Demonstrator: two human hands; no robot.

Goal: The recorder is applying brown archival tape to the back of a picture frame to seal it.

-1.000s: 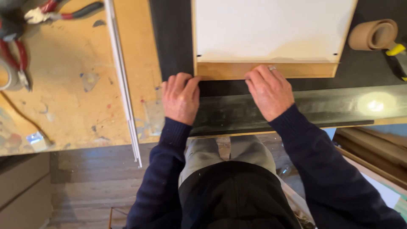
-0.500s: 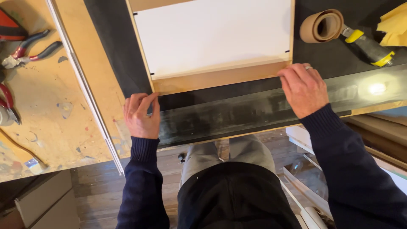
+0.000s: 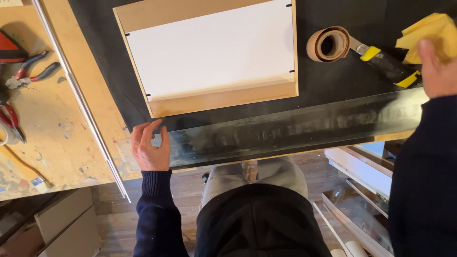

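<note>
The left hand (image 3: 150,148) rests flat, fingers spread and gripping nothing, on the left end of a long clear strip (image 3: 295,131) that lies along the near edge of the dark desk (image 3: 328,83). The right hand (image 3: 438,71) is at the strip's far right end, just beside a yellow cloth (image 3: 431,31); whether its grip has closed on the cloth I cannot tell. Judging by how things lie, the strip is placed but unwiped, and the white-faced wooden frame (image 3: 212,54), tape roll (image 3: 328,44) and utility knife (image 3: 388,64) lie untouched.
</note>
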